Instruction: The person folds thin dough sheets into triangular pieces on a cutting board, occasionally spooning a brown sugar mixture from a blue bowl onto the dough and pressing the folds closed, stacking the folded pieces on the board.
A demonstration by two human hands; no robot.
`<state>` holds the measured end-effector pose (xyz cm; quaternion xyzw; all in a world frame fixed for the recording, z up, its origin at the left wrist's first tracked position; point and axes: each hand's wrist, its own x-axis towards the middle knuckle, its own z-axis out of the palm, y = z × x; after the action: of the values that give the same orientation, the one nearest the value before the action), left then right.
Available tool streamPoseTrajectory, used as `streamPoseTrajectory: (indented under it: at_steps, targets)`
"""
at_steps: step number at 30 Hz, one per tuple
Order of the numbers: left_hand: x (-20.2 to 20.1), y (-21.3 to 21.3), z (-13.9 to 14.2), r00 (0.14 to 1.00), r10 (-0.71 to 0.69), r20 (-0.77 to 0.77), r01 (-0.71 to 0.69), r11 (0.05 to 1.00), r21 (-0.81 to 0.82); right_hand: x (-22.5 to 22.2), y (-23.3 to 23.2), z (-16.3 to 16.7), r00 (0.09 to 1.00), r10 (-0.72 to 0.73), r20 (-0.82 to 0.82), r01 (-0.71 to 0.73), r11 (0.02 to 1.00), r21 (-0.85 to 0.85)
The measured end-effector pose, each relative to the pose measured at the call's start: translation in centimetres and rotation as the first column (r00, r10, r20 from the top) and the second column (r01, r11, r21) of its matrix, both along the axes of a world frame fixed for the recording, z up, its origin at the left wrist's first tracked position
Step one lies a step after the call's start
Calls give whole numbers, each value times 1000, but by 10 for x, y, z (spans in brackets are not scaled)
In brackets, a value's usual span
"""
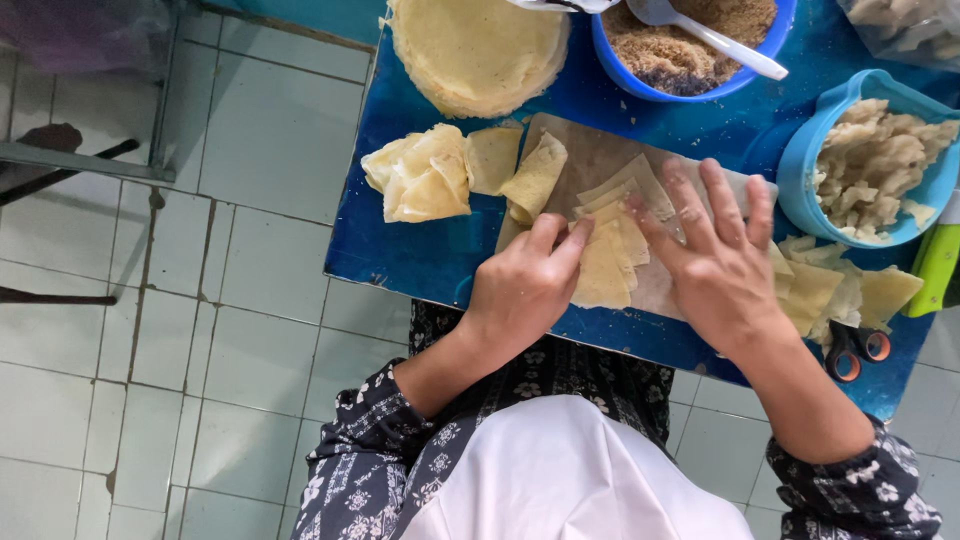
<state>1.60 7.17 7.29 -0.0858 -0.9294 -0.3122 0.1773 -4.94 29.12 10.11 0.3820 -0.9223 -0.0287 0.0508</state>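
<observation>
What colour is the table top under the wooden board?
Bright blue. The table top shows best in the head view, around the wooden board.

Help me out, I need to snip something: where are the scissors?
In the head view the scissors lie near the blue table's right edge, beside the right hand's wrist, just below a pile of cut wrapper pieces.
</observation>
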Motion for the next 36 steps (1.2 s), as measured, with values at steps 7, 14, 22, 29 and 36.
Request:
streamPoseTrajectory:
  at_steps: [7, 14, 22, 29, 36]
  targets:
    - [1, -1, 0, 1000, -10, 9, 10, 1000, 4, -2, 11, -4, 983, 57, -172, -28, 985, 168]
    - [1, -2, 0, 1000, -9, 8, 9, 1000, -15, -6, 5, -5, 945, 146, -292, -57, 955, 291]
    - [-1, -2, 0, 1000, -13, -10, 13, 1000, -16, -26, 2, 7, 989, -82, 127, 101, 983, -156]
    - [1, -3, 0, 1000, -13, -13, 13, 1000, -9, -24, 5, -2, 973, 20, -231, -3, 997, 72]
    - [0, -4, 0, 1000, -14, -16, 12, 997, -75, -2, 79, 13, 895, -446, -27, 419, 857, -300]
